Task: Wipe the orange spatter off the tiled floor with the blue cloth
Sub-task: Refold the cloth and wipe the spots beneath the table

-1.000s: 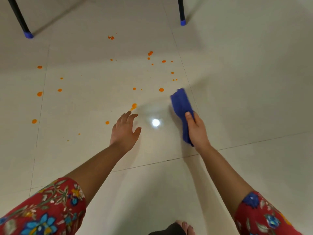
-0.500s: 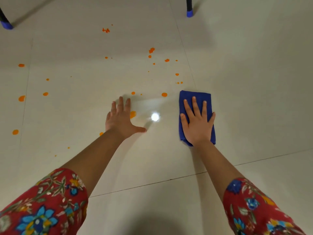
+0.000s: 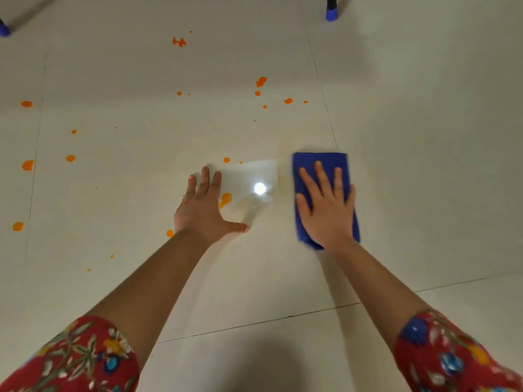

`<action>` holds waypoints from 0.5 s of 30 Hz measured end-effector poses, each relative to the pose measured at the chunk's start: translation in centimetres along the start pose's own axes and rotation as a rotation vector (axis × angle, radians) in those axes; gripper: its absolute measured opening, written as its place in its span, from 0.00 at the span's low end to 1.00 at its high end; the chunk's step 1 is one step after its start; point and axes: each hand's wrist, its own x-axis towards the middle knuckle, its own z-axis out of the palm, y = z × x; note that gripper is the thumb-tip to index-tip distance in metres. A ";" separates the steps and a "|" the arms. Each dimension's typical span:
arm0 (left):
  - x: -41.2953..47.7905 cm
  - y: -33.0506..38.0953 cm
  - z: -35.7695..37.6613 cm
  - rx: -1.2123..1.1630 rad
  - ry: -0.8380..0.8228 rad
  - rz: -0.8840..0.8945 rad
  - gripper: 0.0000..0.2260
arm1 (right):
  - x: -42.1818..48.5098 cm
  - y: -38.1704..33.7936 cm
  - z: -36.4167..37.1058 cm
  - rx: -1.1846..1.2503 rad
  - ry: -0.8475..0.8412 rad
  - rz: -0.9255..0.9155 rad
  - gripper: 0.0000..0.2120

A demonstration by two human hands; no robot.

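Observation:
The folded blue cloth lies flat on the pale tiled floor. My right hand presses down on it with straight, spread fingers. My left hand rests flat on the floor to the cloth's left, thumb out. Orange spatter lies right beside my left hand, and several more orange drops are scattered farther away and out to the left. A faint yellowish smear shows on the tile beyond the cloth.
Two dark furniture legs with blue caps stand at the far edge, one at top right and one at top left. A lamp's bright reflection glares between my hands. Grout lines cross the floor near me.
One second ago my right hand gripped the cloth edge-on; it then laid it flat and pressed on it. The orange drops just left of and beyond the cloth are gone, leaving a faint smear.

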 end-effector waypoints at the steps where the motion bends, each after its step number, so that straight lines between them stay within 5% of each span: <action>1: -0.1 0.0 0.2 -0.007 0.003 -0.001 0.59 | 0.5 1.5 -0.4 0.013 -0.004 0.076 0.27; 5: 0.1 0.0 0.3 -0.032 0.019 -0.008 0.59 | 9.2 1.2 -2.2 0.056 0.060 0.228 0.27; 8: 0.1 0.1 0.1 -0.035 0.017 -0.012 0.59 | 10.8 -5.0 -1.2 0.028 0.029 0.036 0.28; 12: -0.2 0.2 -0.2 -0.042 0.026 -0.005 0.59 | 1.9 -7.1 1.0 -0.057 0.003 -0.337 0.27; 15: -0.4 0.2 0.0 -0.047 0.030 0.001 0.58 | 0.3 -1.9 0.9 -0.063 0.023 -0.257 0.27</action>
